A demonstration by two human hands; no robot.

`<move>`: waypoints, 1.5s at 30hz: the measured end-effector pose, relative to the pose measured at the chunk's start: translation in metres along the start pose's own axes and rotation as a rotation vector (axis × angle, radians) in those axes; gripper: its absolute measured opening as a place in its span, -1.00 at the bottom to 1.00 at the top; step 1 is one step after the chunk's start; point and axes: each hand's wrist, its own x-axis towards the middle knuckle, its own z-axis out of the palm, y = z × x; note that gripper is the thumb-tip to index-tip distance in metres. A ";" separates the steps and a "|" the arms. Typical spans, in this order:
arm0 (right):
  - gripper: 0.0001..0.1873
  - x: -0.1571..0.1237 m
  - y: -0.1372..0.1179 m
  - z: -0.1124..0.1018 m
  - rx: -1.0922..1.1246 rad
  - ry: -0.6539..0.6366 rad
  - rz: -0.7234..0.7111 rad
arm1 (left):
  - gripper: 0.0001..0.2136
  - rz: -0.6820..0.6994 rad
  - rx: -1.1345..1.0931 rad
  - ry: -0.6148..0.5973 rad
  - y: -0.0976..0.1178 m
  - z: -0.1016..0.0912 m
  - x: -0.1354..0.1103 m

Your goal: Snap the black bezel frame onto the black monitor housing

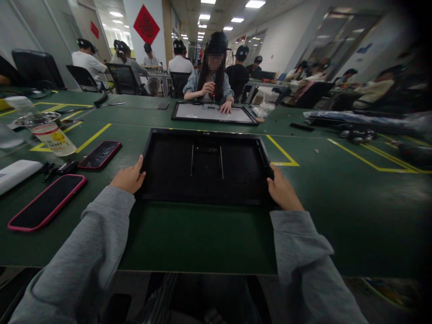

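A black monitor casing (pixel 168 168), shaped like a shallow tray with a raised rim, lies in front of me on the green table. At its left edge, my left hand (pixel 130 175) grips the rim, thumb on the inner side. My right hand (pixel 281 186) grips the opposite edge the same way. The fingers under the casing are hidden on both sides. Inside the casing's middle is a rectangular recessed part (pixel 207 159) with two thin upright strips.
On the left lie two pink-edged phones (pixel 47 202), a white power bank (pixel 20 175) and a drink bottle (pixel 50 130). Across the green table (pixel 209 238), a co-worker holds an orange screwdriver (pixel 213 92) over a display panel (pixel 192 111). Wrapped parts (pixel 364 120) lie at right.
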 end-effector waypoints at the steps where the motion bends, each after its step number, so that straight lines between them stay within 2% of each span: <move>1: -0.37 0.000 0.000 -0.001 -0.006 0.000 0.008 | -0.36 0.000 0.004 0.005 0.000 0.000 0.000; 14: -0.35 -0.002 -0.003 -0.003 -0.019 0.004 0.046 | -0.37 0.030 -0.030 0.104 -0.003 0.006 0.002; 20: -0.38 0.000 -0.006 -0.007 -0.045 0.073 0.045 | -0.39 0.012 -0.014 0.122 0.001 0.000 -0.002; 25: -0.39 0.000 -0.010 -0.010 -0.011 0.079 0.050 | -0.40 0.004 -0.056 0.201 0.002 -0.007 -0.004; 31: -0.41 0.001 -0.016 -0.017 0.106 0.236 0.044 | -0.38 -0.014 -0.142 0.359 -0.001 -0.011 -0.005; 35: -0.41 0.001 -0.024 -0.024 0.224 0.474 -0.036 | -0.37 -0.031 -0.239 0.597 0.002 -0.017 -0.010; 37: -0.41 -0.001 -0.029 -0.027 0.280 0.577 -0.079 | -0.36 -0.043 -0.270 0.678 0.005 -0.022 -0.014; 41: -0.41 -0.006 -0.038 -0.033 0.290 0.671 -0.089 | -0.34 -0.048 -0.301 0.711 0.012 -0.031 -0.023; 45: -0.39 -0.008 -0.040 -0.034 0.270 0.674 -0.097 | -0.35 -0.044 -0.301 0.733 0.014 -0.032 -0.024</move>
